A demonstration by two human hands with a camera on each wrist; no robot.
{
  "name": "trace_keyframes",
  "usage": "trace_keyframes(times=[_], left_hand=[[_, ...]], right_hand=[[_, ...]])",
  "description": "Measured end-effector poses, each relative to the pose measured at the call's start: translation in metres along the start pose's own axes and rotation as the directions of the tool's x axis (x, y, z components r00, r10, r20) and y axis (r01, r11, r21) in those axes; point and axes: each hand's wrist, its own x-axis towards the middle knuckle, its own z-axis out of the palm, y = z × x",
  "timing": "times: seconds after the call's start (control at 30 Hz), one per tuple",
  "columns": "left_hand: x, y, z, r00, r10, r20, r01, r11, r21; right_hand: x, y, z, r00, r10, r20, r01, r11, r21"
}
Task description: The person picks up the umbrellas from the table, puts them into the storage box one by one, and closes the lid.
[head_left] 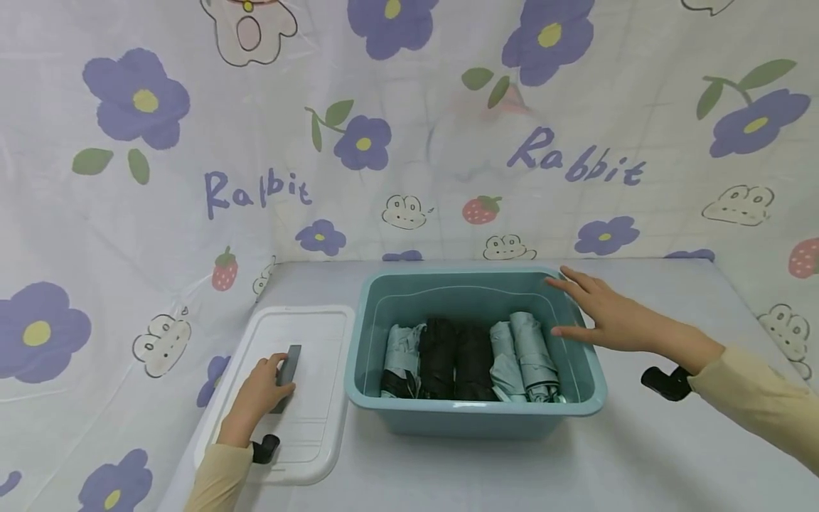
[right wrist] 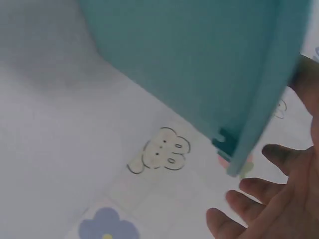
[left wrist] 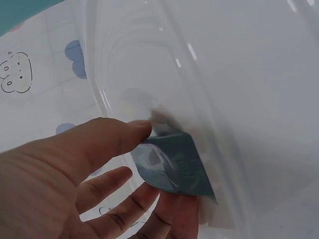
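A blue-green plastic storage bin (head_left: 473, 419) holds several folded umbrellas, light blue ones (head_left: 531, 352) and black ones (head_left: 438, 359), standing side by side. To its left lies a white lid (head_left: 313, 434) with a grey-blue handle (head_left: 291, 370). My left hand (head_left: 259, 387) holds that handle, thumb on one edge and fingers on the other; the left wrist view shows the handle (left wrist: 174, 162) between them. At the bin's right rim my right hand (head_left: 608, 313) is spread, fingers extended and thumb apart. In the right wrist view its fingertips (right wrist: 224, 224) stand beside the bin's wall (right wrist: 199, 64).
A pale cloth covers the table (head_left: 646, 441). Behind and at both sides hangs a white curtain (head_left: 448, 142) printed with purple flowers, rabbits and strawberries. The lid's right edge lies close against the bin's left side.
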Motion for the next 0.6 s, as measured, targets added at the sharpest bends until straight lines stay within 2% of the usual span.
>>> trace_keyframes(times=[0.3,0.47,0.6], left_hand=[[0.000,-0.004,-0.004,0.999,-0.031,-0.040,0.034,0.996,0.087],[-0.002,-0.004,-0.015,0.997,-0.006,-0.074,0.015,0.994,0.112],[-0.004,-0.003,-0.027,0.997,-0.001,-0.076,0.009,0.995,0.102]], right_hand=[[-0.006,0.009,0.018,0.998,0.038,-0.051,-0.033,0.995,0.098],[-0.008,0.015,0.027,0.996,0.066,-0.062,-0.056,0.986,0.160],[-0.007,0.020,0.033,0.994,0.070,-0.083,-0.049,0.971,0.233]])
